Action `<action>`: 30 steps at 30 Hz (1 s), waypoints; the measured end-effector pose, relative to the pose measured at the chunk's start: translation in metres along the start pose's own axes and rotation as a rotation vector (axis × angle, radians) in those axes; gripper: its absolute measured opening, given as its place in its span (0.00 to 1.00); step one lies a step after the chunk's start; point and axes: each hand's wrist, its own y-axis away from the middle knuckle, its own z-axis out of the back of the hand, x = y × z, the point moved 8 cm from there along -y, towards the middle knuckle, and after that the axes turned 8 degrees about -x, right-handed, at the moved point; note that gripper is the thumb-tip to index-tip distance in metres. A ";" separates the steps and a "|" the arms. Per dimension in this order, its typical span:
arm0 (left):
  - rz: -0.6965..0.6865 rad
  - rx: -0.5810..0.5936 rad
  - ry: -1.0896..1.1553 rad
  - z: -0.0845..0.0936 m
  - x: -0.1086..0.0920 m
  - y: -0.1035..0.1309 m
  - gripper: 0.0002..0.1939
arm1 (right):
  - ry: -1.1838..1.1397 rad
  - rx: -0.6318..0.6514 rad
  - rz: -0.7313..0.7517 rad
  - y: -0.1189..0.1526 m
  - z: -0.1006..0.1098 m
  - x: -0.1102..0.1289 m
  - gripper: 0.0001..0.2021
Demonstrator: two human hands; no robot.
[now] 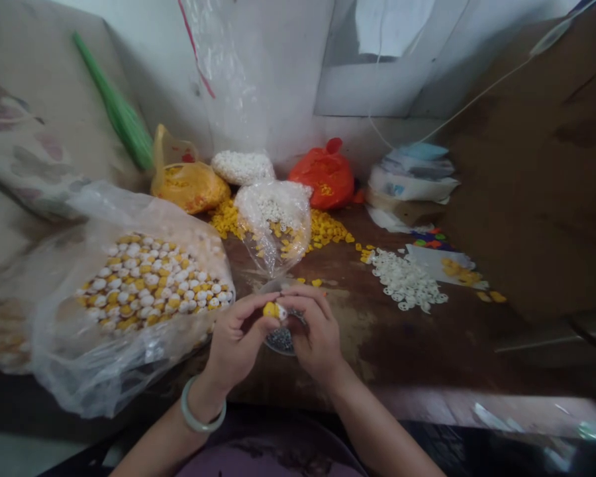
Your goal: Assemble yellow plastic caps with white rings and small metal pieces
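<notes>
Left hand (236, 341) and right hand (316, 334) meet at the near edge of the worktop (427, 344), fingers of both clamped on one small yellow piece (271, 309), above a small dish of dark bits (281, 339).

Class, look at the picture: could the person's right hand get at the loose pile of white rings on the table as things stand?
Probably yes. The white rings lie loose on the bare table, with nothing between them and the right hand, though it now pinches a small yellow piece with the left hand.
</notes>
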 end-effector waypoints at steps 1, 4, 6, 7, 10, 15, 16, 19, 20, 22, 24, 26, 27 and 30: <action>0.037 -0.001 0.024 0.000 0.003 0.000 0.11 | 0.003 0.010 -0.024 0.000 -0.001 -0.002 0.10; 0.134 -0.037 0.075 0.001 0.013 0.001 0.11 | 0.013 0.025 -0.033 0.000 -0.003 -0.004 0.09; 0.186 -0.064 0.083 0.003 0.018 0.001 0.12 | 0.017 0.020 -0.018 0.000 -0.004 -0.004 0.08; 0.208 -0.075 0.086 0.004 0.020 0.000 0.13 | 0.016 0.011 -0.005 0.000 -0.005 -0.003 0.08; 0.280 -0.087 0.106 0.004 0.028 0.001 0.13 | 0.015 -0.017 0.049 -0.001 -0.008 -0.001 0.10; 0.305 -0.092 0.111 0.006 0.040 0.001 0.10 | 0.038 0.006 0.068 -0.001 -0.016 -0.007 0.12; 0.265 -0.100 0.081 0.010 0.039 -0.001 0.09 | 0.048 0.021 0.059 0.000 -0.017 -0.011 0.12; 0.087 -0.147 -0.112 0.033 0.026 -0.013 0.07 | 0.100 0.057 0.016 0.005 -0.012 -0.028 0.12; 0.014 -0.175 -0.215 0.045 0.018 -0.018 0.07 | 0.118 0.078 0.004 0.008 -0.009 -0.036 0.11; -0.139 -0.259 -0.478 0.074 0.001 -0.028 0.08 | 0.140 0.149 -0.020 0.014 -0.006 -0.052 0.10; -0.197 -0.346 -0.797 0.105 -0.010 -0.039 0.09 | 0.156 0.249 -0.054 0.022 -0.007 -0.070 0.09; -0.150 -0.385 -1.095 0.132 -0.009 -0.050 0.11 | 0.195 0.382 -0.104 0.031 -0.012 -0.088 0.09; -0.098 -0.390 -1.222 0.143 -0.004 -0.055 0.12 | 0.225 0.462 -0.129 0.035 -0.017 -0.095 0.09; 0.063 -0.342 -1.456 0.164 0.015 -0.062 0.15 | 0.349 0.714 -0.206 0.049 -0.033 -0.110 0.09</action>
